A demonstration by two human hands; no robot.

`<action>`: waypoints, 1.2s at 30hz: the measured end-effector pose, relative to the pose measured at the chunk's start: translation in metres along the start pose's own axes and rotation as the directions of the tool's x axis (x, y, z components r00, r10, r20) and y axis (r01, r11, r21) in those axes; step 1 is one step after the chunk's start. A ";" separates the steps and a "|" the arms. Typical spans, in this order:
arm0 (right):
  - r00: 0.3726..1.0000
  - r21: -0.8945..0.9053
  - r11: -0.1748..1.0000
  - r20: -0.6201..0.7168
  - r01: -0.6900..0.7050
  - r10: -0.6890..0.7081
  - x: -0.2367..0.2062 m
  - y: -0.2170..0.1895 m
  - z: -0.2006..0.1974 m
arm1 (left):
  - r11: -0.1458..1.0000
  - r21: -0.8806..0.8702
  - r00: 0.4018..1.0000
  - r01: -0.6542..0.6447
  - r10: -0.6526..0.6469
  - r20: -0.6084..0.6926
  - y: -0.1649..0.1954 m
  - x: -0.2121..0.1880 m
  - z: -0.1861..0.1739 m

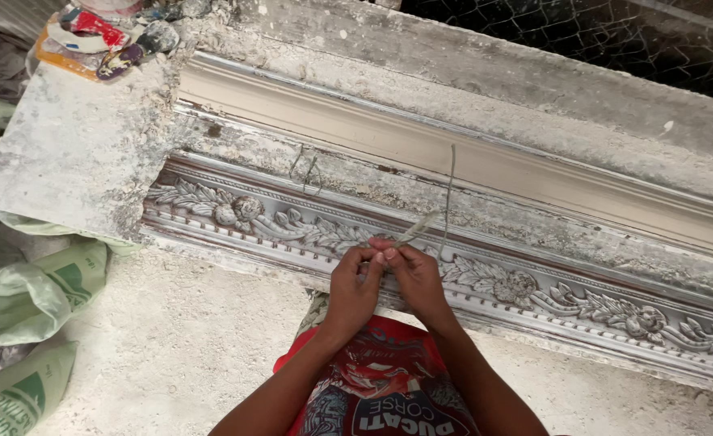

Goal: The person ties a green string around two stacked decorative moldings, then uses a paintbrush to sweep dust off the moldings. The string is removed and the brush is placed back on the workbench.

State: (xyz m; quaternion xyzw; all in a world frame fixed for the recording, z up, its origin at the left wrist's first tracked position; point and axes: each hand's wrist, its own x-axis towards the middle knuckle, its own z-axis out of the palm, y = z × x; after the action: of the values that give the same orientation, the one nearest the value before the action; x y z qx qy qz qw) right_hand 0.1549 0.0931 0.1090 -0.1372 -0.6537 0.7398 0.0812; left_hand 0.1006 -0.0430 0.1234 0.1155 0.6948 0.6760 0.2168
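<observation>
Both hands meet at centre frame over the ornate floral moulding (534, 291). The left hand (353, 284) and right hand (418, 278) pinch a thin wire strand (447, 194), fingertips closed on its lower end; it rises toward 12 o'clock. Green sacks (25, 299) lie at 9 o'clock.

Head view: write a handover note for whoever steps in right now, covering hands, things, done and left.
Left hand and right hand: fingertips together, both pinching a thin wire that rises over the ornate floral moulding.
A second bent wire piece lies on the crusted ledge above the moulding.
Plain cornice mould sits behind.
Green sacks at left.
Done: wire in hand.
Left: wire not yet laid on the moulding.
</observation>
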 end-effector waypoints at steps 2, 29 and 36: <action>1.000 0.022 1.000 0.010 -0.013 0.013 0.001 0.007 -0.004 | 0.987 0.123 0.995 -0.101 0.097 0.035 -0.002 0.000 -0.008; 0.782 -0.478 0.859 0.458 -0.186 0.424 0.018 -0.020 -0.034 | 0.272 0.431 0.493 -0.860 0.658 0.568 0.051 -0.003 -0.063; 0.949 -0.445 0.879 0.313 0.168 -0.023 0.017 -0.041 0.000 | 0.732 0.414 0.836 -0.540 0.523 0.164 0.039 -0.009 -0.052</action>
State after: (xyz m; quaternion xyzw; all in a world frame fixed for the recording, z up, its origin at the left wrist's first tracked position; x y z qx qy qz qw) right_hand 0.1367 0.1039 0.1482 -0.0066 -0.8229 0.5679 -0.0172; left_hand 0.0791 -0.0910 0.1633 0.3678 0.7639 0.5302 -0.0051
